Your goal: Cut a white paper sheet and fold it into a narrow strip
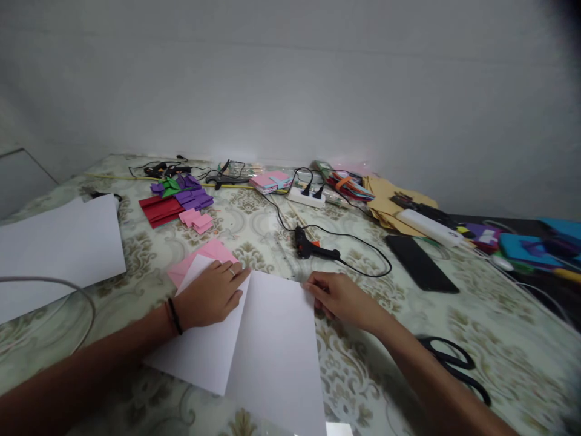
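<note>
White paper [276,339]: left grip [211,293] spread on left part, right grip [338,300] pinched on far right corner; even pressure should keep edges square.

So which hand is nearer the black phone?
Right: the right hand is left of the black phone, at the white paper; the left hand is farther left, lying on that paper.

The left hand [211,295] rested on white paper [276,339]; the right hand [333,297] pinched its far corner. Beyond them lay a glue gun [305,247].
</note>
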`<state>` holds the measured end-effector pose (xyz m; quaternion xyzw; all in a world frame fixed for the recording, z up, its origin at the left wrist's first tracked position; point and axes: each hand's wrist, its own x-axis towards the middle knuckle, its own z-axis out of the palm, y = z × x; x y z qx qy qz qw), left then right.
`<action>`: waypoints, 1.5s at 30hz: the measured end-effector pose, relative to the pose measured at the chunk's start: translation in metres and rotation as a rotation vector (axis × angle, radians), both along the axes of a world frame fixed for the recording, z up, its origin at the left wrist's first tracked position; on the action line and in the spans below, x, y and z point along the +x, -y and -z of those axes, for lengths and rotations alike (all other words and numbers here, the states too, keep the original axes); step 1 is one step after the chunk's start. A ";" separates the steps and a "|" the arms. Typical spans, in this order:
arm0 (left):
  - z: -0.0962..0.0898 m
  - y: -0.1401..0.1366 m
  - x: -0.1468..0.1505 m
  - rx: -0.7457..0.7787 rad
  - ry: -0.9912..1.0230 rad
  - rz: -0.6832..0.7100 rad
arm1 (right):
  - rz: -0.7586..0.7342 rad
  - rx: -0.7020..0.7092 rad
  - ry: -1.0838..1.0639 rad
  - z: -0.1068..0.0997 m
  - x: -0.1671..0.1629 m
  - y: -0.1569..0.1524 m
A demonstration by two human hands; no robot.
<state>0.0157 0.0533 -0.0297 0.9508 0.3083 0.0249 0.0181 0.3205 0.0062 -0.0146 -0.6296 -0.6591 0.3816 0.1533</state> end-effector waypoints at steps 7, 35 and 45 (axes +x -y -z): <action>-0.003 0.001 0.004 0.034 -0.073 -0.001 | -0.053 0.080 0.127 0.002 -0.004 0.002; -0.002 0.004 0.007 0.150 -0.130 0.033 | -0.091 0.113 0.190 0.001 -0.006 0.004; -0.001 0.005 0.005 0.103 -0.100 0.008 | -0.003 0.049 0.035 0.001 -0.003 0.005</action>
